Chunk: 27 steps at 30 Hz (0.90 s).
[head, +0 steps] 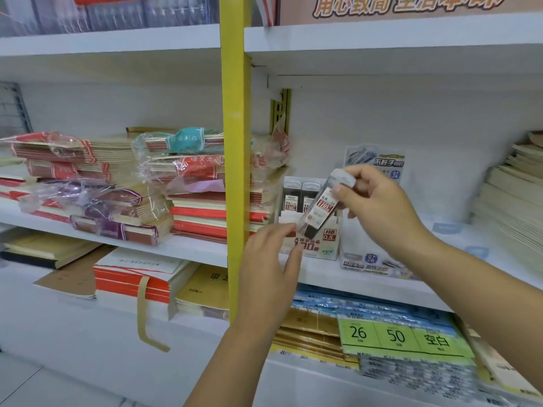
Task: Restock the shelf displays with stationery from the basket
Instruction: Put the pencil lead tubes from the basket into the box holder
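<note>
Plastic lead case, tilted, is pinched at its cap by the fingers of the right hand. The left hand lies relaxed against the display box just below. Insertion step, apparently; next it needs righting into a slot.

One wide-angle camera on my head looks forward and slightly down, close to the white shelf, its yellow post at twelve o'clock.
</note>
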Tool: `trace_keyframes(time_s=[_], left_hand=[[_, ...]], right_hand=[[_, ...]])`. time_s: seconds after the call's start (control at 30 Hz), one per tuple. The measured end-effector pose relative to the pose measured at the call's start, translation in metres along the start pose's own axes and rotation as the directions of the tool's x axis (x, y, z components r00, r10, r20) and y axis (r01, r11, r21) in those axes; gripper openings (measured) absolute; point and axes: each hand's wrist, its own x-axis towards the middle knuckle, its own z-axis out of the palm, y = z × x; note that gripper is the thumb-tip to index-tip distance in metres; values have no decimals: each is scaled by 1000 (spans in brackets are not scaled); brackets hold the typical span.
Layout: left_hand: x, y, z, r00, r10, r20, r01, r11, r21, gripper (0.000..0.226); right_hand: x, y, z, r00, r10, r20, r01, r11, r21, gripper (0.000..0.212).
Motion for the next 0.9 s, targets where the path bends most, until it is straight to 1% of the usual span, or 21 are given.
trace_keyframes(time_s=[0.03, 0.07, 0.17, 0.23, 0.3, 0.4, 0.43, 0.5, 0.57, 0.63, 0.67, 0.7, 0.77, 0.83, 0.9], left_hand=[[4, -2, 4, 998, 70, 1, -70, 995, 73, 39], [8, -4, 9, 994, 108, 21, -110, 987, 115, 46], [18, -12, 20, 981, 166, 95, -182, 963, 198, 60], [18, -19, 27, 975, 183, 130, -207, 956, 207, 63], [15, -26, 31, 973, 175, 153, -204, 958, 200, 64], [12, -35, 34, 971, 179, 158, -208, 957, 200, 66], [13, -36, 33, 972, 178, 154, -207, 958, 200, 66], [13, -37, 32, 972, 181, 151, -209, 958, 195, 67], [13, -37, 32, 971, 186, 152, -213, 959, 186, 67], [14, -38, 33, 970, 190, 150, -216, 959, 181, 67], [14, -39, 33, 970, 192, 148, -218, 959, 180, 67], [14, -39, 33, 970, 195, 147, -220, 959, 178, 66], [14, -41, 33, 967, 203, 152, -229, 958, 175, 66], [13, -42, 33, 965, 208, 160, -235, 956, 176, 66], [13, -41, 32, 963, 216, 163, -244, 953, 178, 67]], right_hand=[[5, 1, -4, 999, -32, -33, 31, 999, -30, 14], [10, 3, -7, 996, -63, -57, 59, 996, -67, 15], [25, 8, -13, 983, -163, -82, 141, 964, -225, 16], [35, 10, -16, 975, -217, -44, 189, 921, -341, 15], [44, 14, -17, 969, -246, 20, 226, 851, -475, 11], [54, 21, -14, 961, -249, 123, 270, 737, -620, 8], [56, 23, -12, 961, -229, 152, 272, 717, -641, 9], [57, 29, -9, 969, -169, 181, 247, 721, -647, 15], [59, 34, -8, 981, -99, 168, 182, 777, -603, 21], [64, 38, -7, 990, -58, 129, 119, 834, -539, 19], [67, 41, -7, 993, -51, 105, 99, 844, -527, 17], [69, 45, -6, 995, -57, 77, 90, 834, -544, 14], [73, 53, -4, 996, -87, 30, 86, 769, -634, 10], [72, 59, -2, 997, -80, 18, 70, 718, -693, 10], [69, 61, -2, 999, -53, 3, 40, 708, -705, 15]])
